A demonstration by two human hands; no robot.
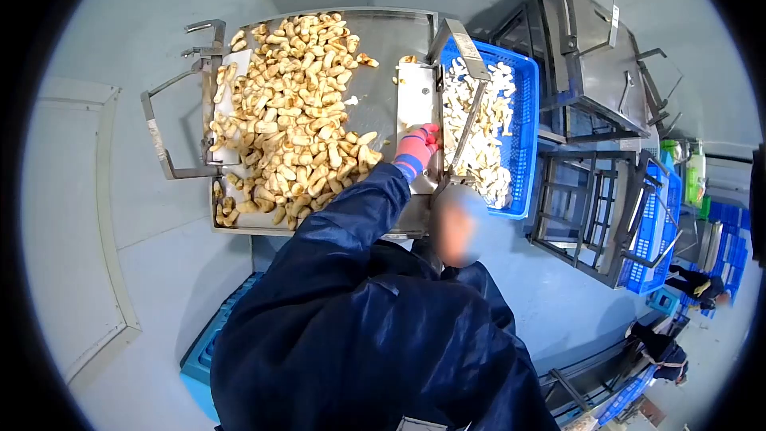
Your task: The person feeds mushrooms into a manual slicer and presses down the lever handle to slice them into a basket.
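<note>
My left hand (419,148), in a pink glove with a striped cuff, is over the lower part of a white board (415,100). Its fingers are curled together, and what they hold is too small to make out. To its left, a large heap of pale brown, elongated pieces (299,112) lies on a metal tray table (379,32). On the right, a blue basket (523,136) holds smaller whitish pieces (479,104). A blurred patch (459,227) lies by my right sleeve, so my right hand cannot be made out.
A metal bracket (471,56) stands between board and basket. Metal frames (594,199) and more blue baskets (654,231) are at the right. Two people (698,283) (662,351) are at the far right. A teal crate (215,335) is at the lower left.
</note>
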